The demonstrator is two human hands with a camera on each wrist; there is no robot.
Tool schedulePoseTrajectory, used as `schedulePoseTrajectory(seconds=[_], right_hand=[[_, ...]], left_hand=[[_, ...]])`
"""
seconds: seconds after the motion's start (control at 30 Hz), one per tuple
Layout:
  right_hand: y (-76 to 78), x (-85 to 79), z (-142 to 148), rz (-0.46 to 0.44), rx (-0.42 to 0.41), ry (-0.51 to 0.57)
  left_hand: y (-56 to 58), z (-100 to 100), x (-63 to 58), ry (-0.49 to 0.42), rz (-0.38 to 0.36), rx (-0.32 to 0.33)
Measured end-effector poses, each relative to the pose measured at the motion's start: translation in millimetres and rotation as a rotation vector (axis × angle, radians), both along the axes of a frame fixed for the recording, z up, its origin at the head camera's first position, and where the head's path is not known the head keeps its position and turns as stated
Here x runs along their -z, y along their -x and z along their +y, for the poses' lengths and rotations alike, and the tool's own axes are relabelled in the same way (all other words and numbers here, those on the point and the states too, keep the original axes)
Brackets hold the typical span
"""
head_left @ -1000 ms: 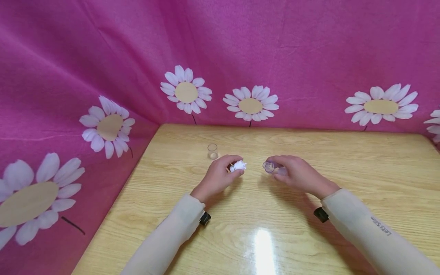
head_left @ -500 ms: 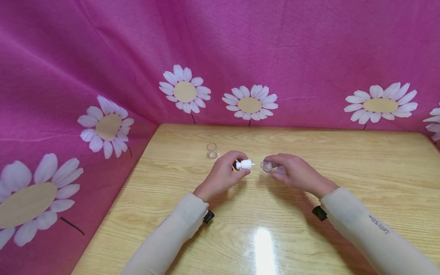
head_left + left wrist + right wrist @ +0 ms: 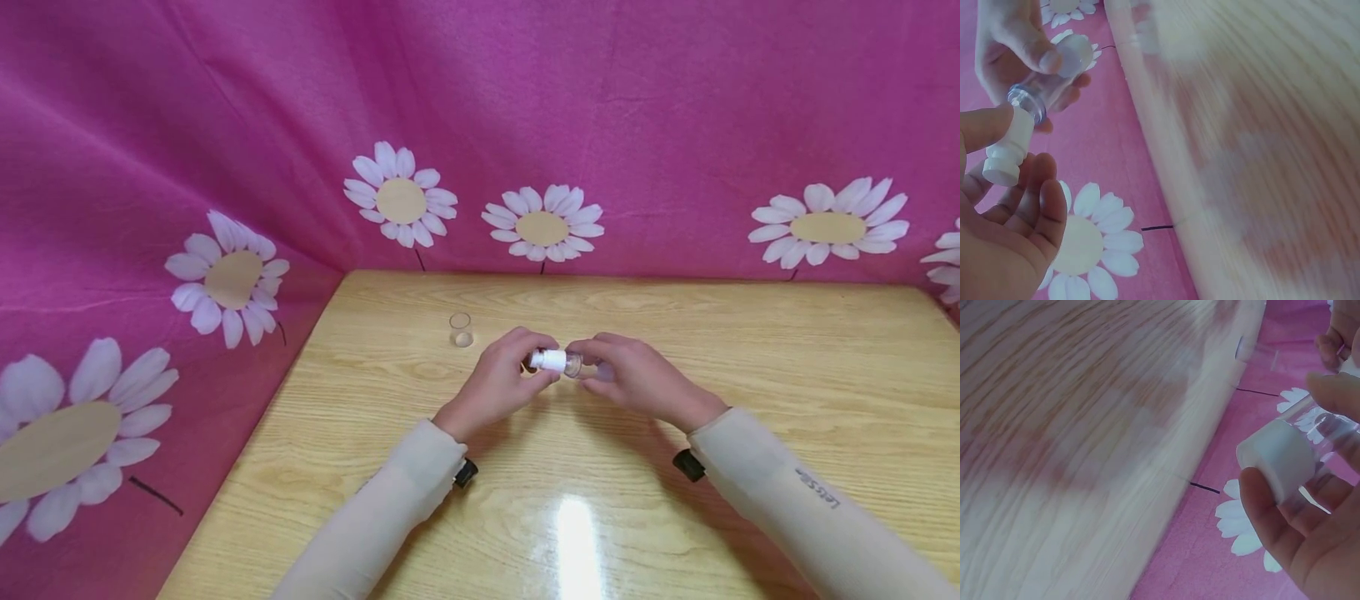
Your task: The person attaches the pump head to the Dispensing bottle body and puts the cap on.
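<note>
At the fingertips I have both hands gripping: the left hand (image 3: 501, 382) pinches a white piece (image 3: 552, 360) with the thumb (image 3: 984, 128) laid over it, the lower fingers loosely curled underneath; the right hand (image 3: 637, 379) holds a see-through tube (image 3: 1054, 89), fingers wrapped along its length, a pale end (image 3: 1280, 457) showing between thumb and fingers on my right-wrist feed. The relation that I judge matters most sits just between the two hands: the white piece points rightward out of the left fingers, the tube's rimmed mouth faces left out of the right fingers, and their long axes run nearly in one line, roughly level across my head view. The white piece's front end meets the mouth, its narrow tip seeming to lie within the rim; how deep, I can't tell. Each hand is nearest its own part, so neither has to reach, and keeping the axes true looks like the thing to watch. Both hands seem raised over the wooden table (image 3: 337, 467). Farther off, beyond the left hand, a small see-through cup (image 3: 461, 332) stands upright, apart from both, and a pink flowered cloth (image 3: 660, 100) hangs behind.
</note>
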State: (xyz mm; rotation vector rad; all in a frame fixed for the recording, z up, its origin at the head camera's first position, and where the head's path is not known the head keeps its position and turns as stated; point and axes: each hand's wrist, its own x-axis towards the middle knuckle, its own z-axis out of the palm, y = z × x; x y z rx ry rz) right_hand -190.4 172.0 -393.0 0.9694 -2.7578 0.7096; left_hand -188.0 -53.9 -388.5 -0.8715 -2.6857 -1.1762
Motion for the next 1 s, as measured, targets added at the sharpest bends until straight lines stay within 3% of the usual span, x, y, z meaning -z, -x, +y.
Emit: schedulePoseTrajectory(seconds=[0.4,0.73,0.8,1.0], right_hand=[[-1.7,0.1,-0.4,0.031,0.016,-0.041],[-2.5,3.8,-0.2,0.029,0.015,-0.028],[-2.9,4.0,-0.3,0.033,0.015,-0.025],[-4.6,4.0,0.2,0.039,0.01,-0.01]], left_hand=[[0.4,9.5,2.4,0.038,0.018,-0.006],[0.3,7.7,7.4,-0.032,-0.043,0.006],[0.2,8.3,6.7,-0.047,-0.074,-0.01],[-2.2,9.2,4.0,-0.023,-0.198,-0.146]])
